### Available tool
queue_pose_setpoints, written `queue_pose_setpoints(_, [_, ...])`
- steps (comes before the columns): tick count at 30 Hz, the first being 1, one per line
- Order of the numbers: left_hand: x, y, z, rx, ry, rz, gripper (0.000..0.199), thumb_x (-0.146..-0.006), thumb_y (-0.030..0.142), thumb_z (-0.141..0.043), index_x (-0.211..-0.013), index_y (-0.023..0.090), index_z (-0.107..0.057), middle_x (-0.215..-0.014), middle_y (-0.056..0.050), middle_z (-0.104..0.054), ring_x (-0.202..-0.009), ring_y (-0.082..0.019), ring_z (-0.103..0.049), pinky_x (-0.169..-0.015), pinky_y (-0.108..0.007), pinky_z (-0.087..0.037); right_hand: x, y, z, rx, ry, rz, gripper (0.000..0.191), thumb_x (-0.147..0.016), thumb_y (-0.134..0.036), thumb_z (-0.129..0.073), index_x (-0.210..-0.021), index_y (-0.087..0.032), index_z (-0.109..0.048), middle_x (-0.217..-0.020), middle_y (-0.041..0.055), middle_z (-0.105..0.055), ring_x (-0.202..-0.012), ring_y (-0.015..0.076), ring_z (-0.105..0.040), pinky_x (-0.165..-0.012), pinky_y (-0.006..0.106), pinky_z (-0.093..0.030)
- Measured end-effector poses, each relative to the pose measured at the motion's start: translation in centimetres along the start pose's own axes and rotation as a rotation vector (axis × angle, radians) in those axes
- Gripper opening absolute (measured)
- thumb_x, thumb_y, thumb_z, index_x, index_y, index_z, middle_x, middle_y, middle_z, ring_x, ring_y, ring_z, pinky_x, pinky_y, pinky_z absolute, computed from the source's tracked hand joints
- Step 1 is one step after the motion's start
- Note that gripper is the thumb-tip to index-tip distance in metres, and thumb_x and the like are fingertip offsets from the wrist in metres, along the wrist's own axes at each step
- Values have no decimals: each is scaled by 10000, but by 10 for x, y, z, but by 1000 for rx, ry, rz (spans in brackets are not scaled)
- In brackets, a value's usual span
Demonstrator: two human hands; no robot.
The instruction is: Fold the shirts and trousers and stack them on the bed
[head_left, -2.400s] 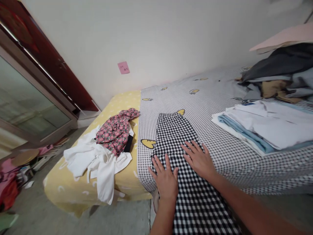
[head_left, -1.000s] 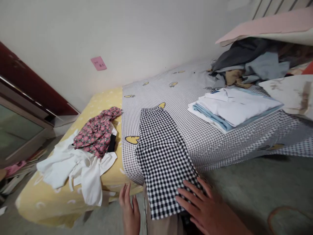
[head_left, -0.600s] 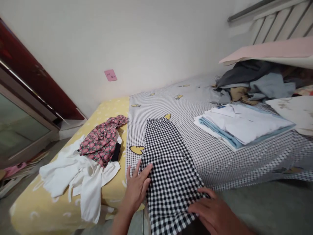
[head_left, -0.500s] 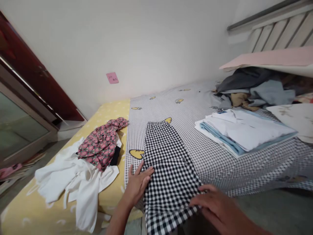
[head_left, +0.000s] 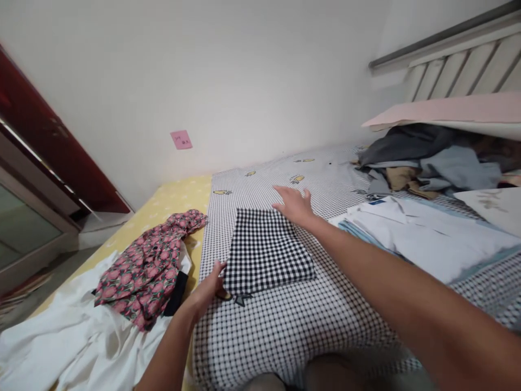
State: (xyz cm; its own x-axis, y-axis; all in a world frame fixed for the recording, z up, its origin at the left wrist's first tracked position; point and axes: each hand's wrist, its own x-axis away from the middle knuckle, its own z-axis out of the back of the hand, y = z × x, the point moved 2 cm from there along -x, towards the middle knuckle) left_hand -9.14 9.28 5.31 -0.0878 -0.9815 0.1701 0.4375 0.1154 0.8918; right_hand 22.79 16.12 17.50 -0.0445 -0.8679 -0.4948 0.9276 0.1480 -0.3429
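A black-and-white gingham garment [head_left: 266, 252], folded over into a short flat piece, lies on the checked bedsheet in front of me. My left hand [head_left: 212, 281] is closed at its left edge near the front corner, with the fingertips partly hidden by the cloth. At the far right corner of the garment, my right hand [head_left: 296, 206] is open, fingers spread and holding nothing. To the left lies a pink floral garment [head_left: 150, 266] on top of white clothing [head_left: 77, 326].
Folded white shirts [head_left: 423, 233] with blue cloth are stacked at the right. Behind them a heap of dark and grey clothes [head_left: 411, 146] lies beneath a pink-topped board [head_left: 448, 108]. The yellow sheet [head_left: 179, 190] covers the bed's left side, against the wall.
The gingham garment's near half has been folded away from me onto its far half. My right hand has moved from the near edge to the far right corner and opened.
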Motion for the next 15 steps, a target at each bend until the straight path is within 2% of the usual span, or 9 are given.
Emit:
queue_pose_setpoints(2, [-1,-1,-7,1,6,15,640,-913,649,-519,-1379,221,-618,-1355,-117,-693,-1248,-263,-642,-1008,-388,-535,31,8,-21,-27,-16,-8,461,-1002,-354,-444,-1452,-286,-515,-1472,97,-591,-1360,339,-505,-1168,735,-145])
queue_pose_setpoints(3, [-1,-3,-10,6,18,40,618,-898,578,-593,-1407,226,-592,-1409,-116,-657,-1262,-263,-633,-1014,-380,-533,52,12,-29,-37,-30,-8,430,-1008,-342,-422,-1416,-294,-550,-1442,90,-615,-1350,330,-515,-1174,727,-156])
queue_pose_setpoints(7, [0,-4,-24,-18,109,88,581,-943,430,-568,-1474,201,-508,-1289,-116,-726,-1098,-226,-713,-954,-354,-568,145,18,-43,-30,-32,117,412,-1024,-366,-400,-1397,-326,-570,-1461,78,-596,-1388,322,-485,-1183,704,-197])
queue_pose_setpoints(9, [-1,-3,-31,-51,167,69,575,-945,388,-572,-1473,173,-503,-1286,-129,-723,-1121,-226,-705,-993,-356,-550,180,17,-46,24,-36,245,452,-1003,-343,-469,-1452,-338,-518,-1523,67,-542,-1447,325,-419,-1197,694,-184])
queue_pose_setpoints(12, [-4,-5,-40,-119,280,45,559,-929,337,-583,-1450,145,-519,-1412,-155,-643,-1253,-246,-639,-1101,-385,-479,206,18,-57,128,-56,401,584,-936,-175,-535,-1488,-357,-470,-1595,41,-465,-1506,332,-332,-1206,700,-161])
queue_pose_setpoints(15, [-8,-7,-49,-178,393,46,511,-920,303,-561,-1400,128,-565,-1441,-175,-616,-1337,-276,-578,-1170,-446,-405,199,22,-70,224,-64,393,686,-880,-3,-467,-1481,-334,-482,-1561,44,-511,-1493,328,-366,-1195,716,-187])
